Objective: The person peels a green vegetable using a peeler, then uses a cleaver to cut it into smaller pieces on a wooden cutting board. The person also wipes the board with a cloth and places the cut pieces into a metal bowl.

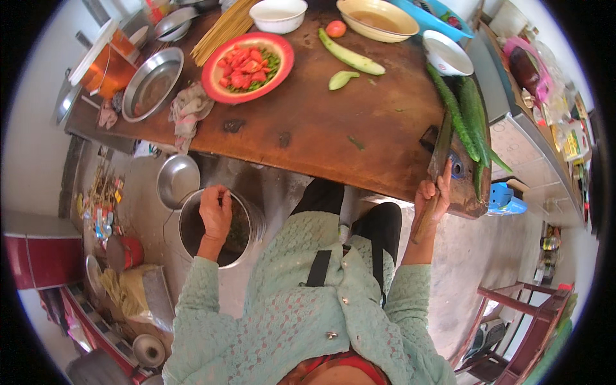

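Note:
My right hand [434,202] is closed around a kitchen knife [441,146] at the table's right front corner. Its dark blade points away from me, beside several long green cucumbers [473,112]. Over the mouth of a metal bucket [258,224] on the floor, my left hand [215,213] is held with its fingers curled together; whether anything is in them is hidden. A partly peeled pale cucumber [350,53] and a short pale piece [342,79] lie farther back on the table. Chopped tomatoes [244,67] and green bits fill a red-rimmed plate [286,69].
The brown wooden table [289,128] also carries a metal basin [131,99], a cloth [191,112], dry noodles [221,29], a white bowl [278,24], a cream basin [350,8] and a tomato [335,29]. A second metal basin [178,179] stands beside the bucket.

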The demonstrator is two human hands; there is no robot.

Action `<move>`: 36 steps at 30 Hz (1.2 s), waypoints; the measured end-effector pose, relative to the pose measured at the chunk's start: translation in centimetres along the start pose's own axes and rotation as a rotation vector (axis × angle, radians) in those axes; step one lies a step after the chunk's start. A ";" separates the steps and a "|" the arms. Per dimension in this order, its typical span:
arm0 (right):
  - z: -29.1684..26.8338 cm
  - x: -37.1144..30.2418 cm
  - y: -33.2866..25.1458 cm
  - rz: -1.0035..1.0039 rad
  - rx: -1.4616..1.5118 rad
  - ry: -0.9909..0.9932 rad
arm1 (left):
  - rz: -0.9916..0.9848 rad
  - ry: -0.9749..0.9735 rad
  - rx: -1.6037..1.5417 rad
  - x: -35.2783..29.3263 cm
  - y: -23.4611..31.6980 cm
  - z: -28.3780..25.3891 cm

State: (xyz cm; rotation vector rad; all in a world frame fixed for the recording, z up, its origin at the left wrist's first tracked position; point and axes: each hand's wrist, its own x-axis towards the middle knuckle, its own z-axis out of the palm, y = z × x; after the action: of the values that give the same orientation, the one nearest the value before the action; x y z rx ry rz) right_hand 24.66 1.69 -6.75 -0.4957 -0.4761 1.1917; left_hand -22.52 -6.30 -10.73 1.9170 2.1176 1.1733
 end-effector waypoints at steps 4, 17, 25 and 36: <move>0.7 -0.4 -0.4 0.016 0.037 -0.068 | 0.226 0.043 -0.066 3.0 5.8 0.7; 1.2 -0.1 -0.6 0.049 0.054 -0.039 | 0.791 -0.395 -0.142 12.9 19.4 13.0; 1.8 -0.1 -0.8 0.054 0.006 -0.009 | 0.793 -0.442 -0.102 16.8 22.7 18.7; 2.4 -0.2 -1.1 0.075 -0.008 -0.002 | 0.221 -0.173 0.056 18.3 27.1 25.5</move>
State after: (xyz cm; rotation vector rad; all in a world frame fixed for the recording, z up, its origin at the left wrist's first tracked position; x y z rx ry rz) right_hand 24.01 1.49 -4.23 -0.5232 -0.4679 1.2622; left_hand 8.73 20.52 -5.86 2.2347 1.9108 0.9464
